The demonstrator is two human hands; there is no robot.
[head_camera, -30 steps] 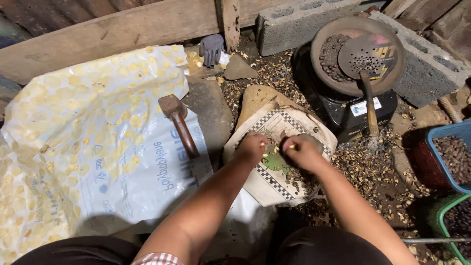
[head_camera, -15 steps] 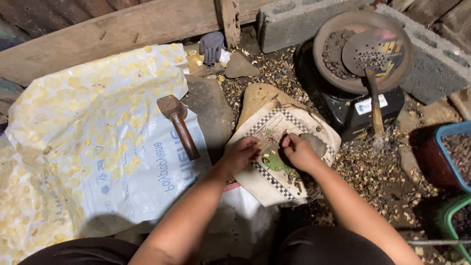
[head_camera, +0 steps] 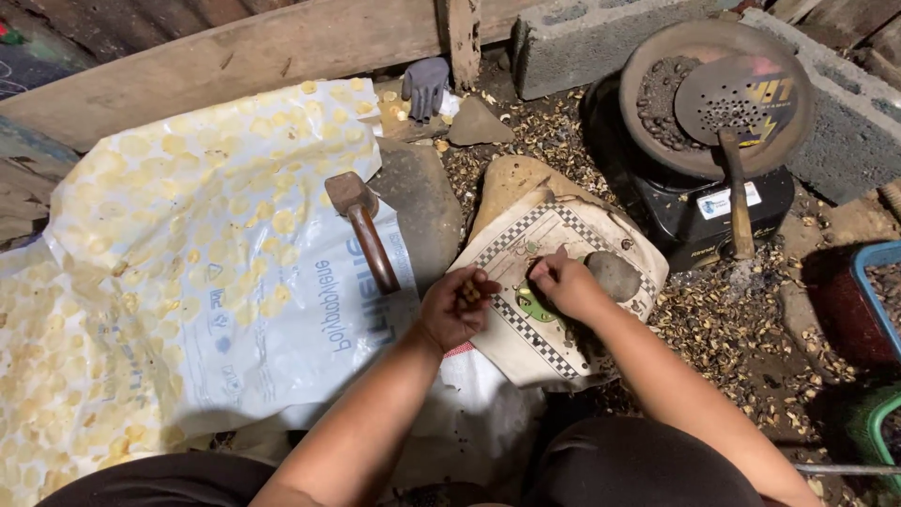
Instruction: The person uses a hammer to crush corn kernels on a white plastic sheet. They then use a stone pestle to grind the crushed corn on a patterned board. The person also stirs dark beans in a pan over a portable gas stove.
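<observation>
My left hand is curled around a few small brown nut pieces, at the left edge of a checkered-border cloth. The fingers of my right hand are bunched and press down on the middle of that cloth; whether they pinch anything is hidden. Right beside my right hand, a rounded grey stone lies on the cloth. A wooden-handled hammer rests on the white sack to the left of my left hand. Pale yellow kernels are spread over that sack.
A black stove at the upper right carries a round pan with dark nuts and a perforated ladle. Broken shells litter the ground. A grey glove lies by concrete blocks. A blue basket is at the right edge.
My left hand has drawn back to the left, off the middle of the cloth, with nut pieces in it. My right hand stays on the cloth near the stone.
</observation>
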